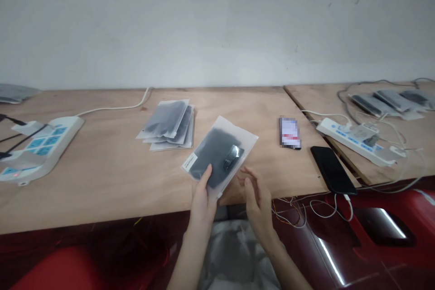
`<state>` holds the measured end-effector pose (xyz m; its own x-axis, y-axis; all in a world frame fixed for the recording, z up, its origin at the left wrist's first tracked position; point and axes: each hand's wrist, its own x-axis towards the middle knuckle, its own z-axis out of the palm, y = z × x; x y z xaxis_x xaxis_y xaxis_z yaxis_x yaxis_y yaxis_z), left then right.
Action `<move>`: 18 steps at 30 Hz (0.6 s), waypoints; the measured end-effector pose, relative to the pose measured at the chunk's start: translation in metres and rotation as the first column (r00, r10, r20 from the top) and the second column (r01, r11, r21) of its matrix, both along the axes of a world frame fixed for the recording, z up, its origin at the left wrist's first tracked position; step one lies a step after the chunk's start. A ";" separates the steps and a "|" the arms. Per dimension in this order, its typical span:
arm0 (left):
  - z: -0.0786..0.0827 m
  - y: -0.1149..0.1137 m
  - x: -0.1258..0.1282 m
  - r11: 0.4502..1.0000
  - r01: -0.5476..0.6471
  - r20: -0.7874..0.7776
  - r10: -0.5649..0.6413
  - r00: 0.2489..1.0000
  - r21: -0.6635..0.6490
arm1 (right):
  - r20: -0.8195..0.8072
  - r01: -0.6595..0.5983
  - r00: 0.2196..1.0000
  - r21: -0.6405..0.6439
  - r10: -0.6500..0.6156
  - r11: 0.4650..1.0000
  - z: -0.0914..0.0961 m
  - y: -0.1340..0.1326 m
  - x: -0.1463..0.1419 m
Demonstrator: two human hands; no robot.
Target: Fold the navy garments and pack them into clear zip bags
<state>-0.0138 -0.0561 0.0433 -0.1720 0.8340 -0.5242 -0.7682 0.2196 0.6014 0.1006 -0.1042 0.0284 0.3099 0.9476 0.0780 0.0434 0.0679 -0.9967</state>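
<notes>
A frosted plastic zip bag (pixel 217 145) with something dark folded inside is tilted above the front part of the table. My left hand (pixel 204 195) grips its lower edge, thumb on top. A white label sits at the bag's left corner, and a small shiny black packet (pixel 233 157) shows near its right side. My right hand (pixel 255 195) is just right of the bag, fingers loosely curled and apart, holding nothing. Behind and to the left lies a stack of several similar frosted bags (pixel 166 122).
A white power strip (pixel 64 145) with plugs lies at the left, another power strip (pixel 356 141) at the right. A lit phone (pixel 290 132) and a black phone (pixel 333 170) with a cable lie on the wooden table (pixel 112 181). More bags (pixel 390 102) are at far right.
</notes>
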 end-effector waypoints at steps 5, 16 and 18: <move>-0.008 -0.003 0.003 0.997 0.075 -0.008 -0.075 0.997 -0.017 | 0.075 0.019 0.997 0.039 -0.022 0.999 0.000 0.006 0.005; -0.015 -0.005 0.007 0.995 0.091 0.035 -0.092 0.995 0.027 | -0.118 -0.036 0.993 -0.189 0.014 0.981 -0.006 0.049 0.011; -0.016 -0.004 0.008 0.996 0.085 0.020 -0.086 0.996 0.035 | -0.214 -0.125 0.974 -0.208 0.079 0.970 -0.005 0.054 0.008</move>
